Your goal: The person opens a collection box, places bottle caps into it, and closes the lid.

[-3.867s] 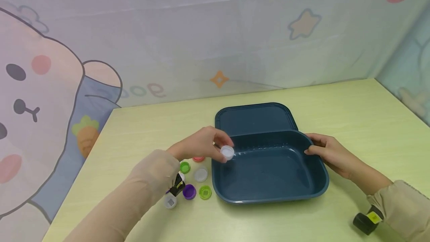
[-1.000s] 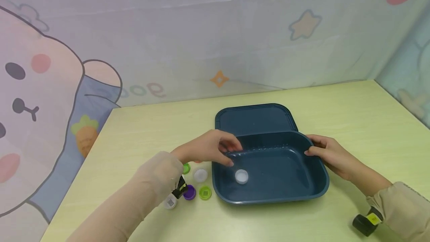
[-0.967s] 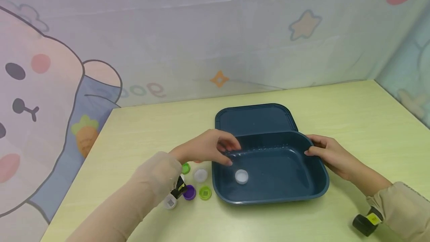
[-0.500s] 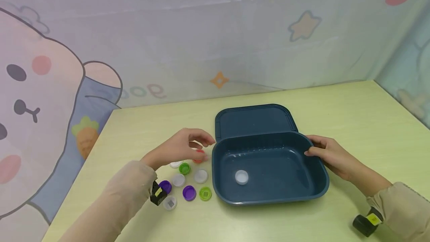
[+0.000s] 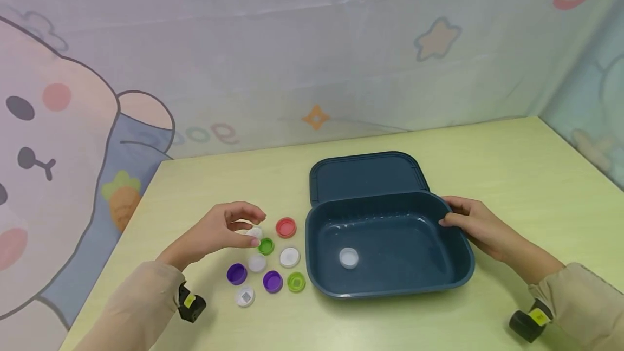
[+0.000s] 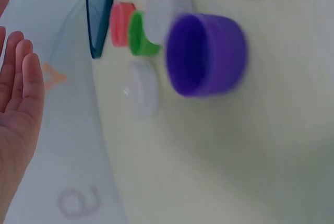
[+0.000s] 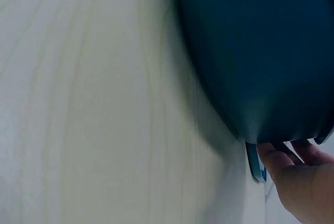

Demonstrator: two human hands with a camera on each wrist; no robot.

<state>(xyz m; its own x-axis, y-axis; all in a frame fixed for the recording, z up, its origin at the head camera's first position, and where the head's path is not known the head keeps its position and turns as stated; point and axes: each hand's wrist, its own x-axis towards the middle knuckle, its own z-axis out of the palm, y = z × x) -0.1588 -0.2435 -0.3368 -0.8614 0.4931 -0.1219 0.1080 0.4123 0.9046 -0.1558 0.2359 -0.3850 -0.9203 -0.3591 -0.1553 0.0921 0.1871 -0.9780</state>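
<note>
My left hand hovers with parted, loosely bent fingers over the left side of a group of bottle caps, holding nothing. Near its fingertips are a green cap and a white cap, the latter partly hidden by the fingers. A purple cap looms large in the left wrist view. On the right, my right hand grips the rim of a dark blue plastic box, thumb over the inside and fingers outside. One white cap lies on the box's floor.
The box's dark blue lid lies flat behind it. Left of the box are a red cap, a white cap, a light green cap, and a white cap with a printed square. A printed cloth hangs behind the table.
My left hand let go of the white cap, which now lies in the box, then moved left out over the loose caps. My right hand has kept its grip on the rim.
</note>
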